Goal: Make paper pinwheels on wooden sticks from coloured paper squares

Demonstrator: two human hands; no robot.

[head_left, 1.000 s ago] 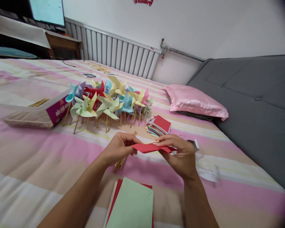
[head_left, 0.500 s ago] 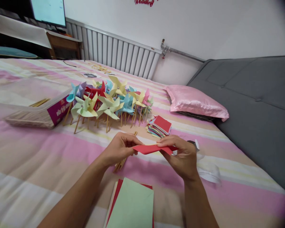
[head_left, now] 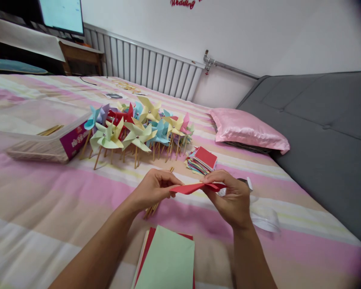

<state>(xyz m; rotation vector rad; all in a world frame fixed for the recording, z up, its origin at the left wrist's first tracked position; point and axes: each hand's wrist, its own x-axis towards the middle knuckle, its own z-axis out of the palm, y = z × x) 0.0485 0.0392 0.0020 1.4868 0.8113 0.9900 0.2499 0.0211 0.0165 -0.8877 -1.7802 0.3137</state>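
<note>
Between my two hands is a piece of red paper, bent and seen nearly edge-on. My left hand pinches its left end between thumb and fingers. At the right end, my right hand grips it, thumb below and fingers on top. Under my left hand lie several thin wooden sticks, partly hidden. Closer to me is a stack of larger paper sheets, light green on top with red beneath. Just beyond my right hand sits a pile of small coloured paper squares, a red one uppermost.
Several paper pinwheels on sticks stand in a cluster ahead. To their left is a clear plastic box of sticks. Clear plastic containers lie right of my right hand. A pink pillow rests by the grey headboard.
The red paper has tilted and bent slightly, with its left end a little further right. Both hands keep their hold with only small finger shifts.
</note>
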